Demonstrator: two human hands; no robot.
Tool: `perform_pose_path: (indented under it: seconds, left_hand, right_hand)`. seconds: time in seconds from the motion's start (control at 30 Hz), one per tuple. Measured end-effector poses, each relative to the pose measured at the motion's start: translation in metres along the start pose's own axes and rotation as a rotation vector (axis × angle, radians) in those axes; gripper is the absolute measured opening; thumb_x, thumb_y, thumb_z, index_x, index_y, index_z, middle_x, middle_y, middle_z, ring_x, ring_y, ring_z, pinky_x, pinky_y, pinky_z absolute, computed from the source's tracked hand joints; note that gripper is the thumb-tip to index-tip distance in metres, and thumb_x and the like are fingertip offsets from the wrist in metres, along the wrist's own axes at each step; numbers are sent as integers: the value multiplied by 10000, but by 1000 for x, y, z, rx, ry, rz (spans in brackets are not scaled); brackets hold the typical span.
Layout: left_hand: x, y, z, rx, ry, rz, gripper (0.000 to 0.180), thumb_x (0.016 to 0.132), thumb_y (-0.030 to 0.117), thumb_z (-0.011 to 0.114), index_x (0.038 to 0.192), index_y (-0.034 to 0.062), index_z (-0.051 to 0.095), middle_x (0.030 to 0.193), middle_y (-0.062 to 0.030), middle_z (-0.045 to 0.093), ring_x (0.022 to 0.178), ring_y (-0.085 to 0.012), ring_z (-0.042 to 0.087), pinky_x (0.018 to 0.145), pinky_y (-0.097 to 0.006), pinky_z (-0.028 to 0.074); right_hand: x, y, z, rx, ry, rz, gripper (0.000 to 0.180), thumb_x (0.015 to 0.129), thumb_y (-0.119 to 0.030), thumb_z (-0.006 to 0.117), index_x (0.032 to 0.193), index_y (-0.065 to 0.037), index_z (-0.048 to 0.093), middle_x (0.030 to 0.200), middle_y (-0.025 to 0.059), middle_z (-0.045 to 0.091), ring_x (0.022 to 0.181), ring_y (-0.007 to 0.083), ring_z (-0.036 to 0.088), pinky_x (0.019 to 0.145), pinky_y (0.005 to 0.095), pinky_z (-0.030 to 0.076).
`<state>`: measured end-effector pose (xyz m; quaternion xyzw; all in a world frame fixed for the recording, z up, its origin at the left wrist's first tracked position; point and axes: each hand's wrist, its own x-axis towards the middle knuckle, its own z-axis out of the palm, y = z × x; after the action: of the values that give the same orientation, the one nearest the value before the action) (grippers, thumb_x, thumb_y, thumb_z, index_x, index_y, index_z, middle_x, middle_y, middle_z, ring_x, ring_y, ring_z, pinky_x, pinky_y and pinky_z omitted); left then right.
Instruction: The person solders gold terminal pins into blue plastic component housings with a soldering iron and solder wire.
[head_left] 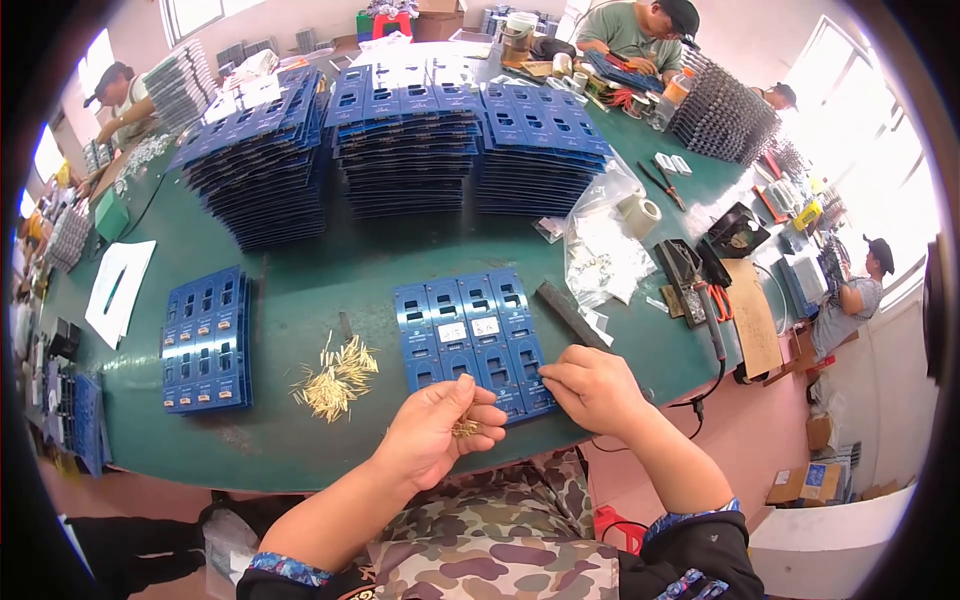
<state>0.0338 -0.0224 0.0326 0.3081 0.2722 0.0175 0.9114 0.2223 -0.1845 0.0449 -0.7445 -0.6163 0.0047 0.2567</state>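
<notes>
- Two small white rectangular labels [468, 329] sit side by side on the blue panel [472, 340] in front of me, just above my fingers
- A crumpled clear plastic bag [600, 245] lies to my right on the green table [330, 270]
- Brown cardboard boxes [812, 483] with a blue patch stand on the floor at far right

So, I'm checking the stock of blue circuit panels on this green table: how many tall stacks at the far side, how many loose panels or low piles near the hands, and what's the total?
Tall stacks of blue panels at the far side: 3
Low pile of blue panels left of the pins: 1
Blue panel under the hands: 1
Total: 5
</notes>
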Motion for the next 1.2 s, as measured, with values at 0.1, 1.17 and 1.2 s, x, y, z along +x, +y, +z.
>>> perform_pose_path:
  seconds: [0.1, 1.17, 1.2]
  left_hand:
    - [0, -1, 0, -7, 2, -2, 360, 1006, 328, 516, 1004, -15, 627, 849, -140, 704, 729, -241, 701, 623, -291, 581]
    - [1, -4, -5, -23, -43, 18, 391, 1001, 359, 515, 979, -6, 654, 757, -78, 687, 650, -185, 670, 558, -259, 536]
    - [2, -4, -5, -21, -44, 17, 402, 1000, 368, 512, 980, -7, 656, 756, -79, 687, 650, -187, 671, 562, -262, 540]
  right_hand:
    - [0, -2, -1, -90, 5, -32, 130, 777, -103, 686, 905, -91, 703, 805, 51, 596, 720, 246, 632, 618, 350, 517]
    - [-6, -7, 1, -44, 4, 30, 199, 801, -152, 698, 985, -77, 712, 752, 69, 574, 661, 258, 616, 573, 365, 502]
    - [-8, -7, 1, -57, -21, 33, 210, 797, -138, 700, 995, -68, 708, 728, 74, 563, 644, 265, 603, 567, 373, 489]
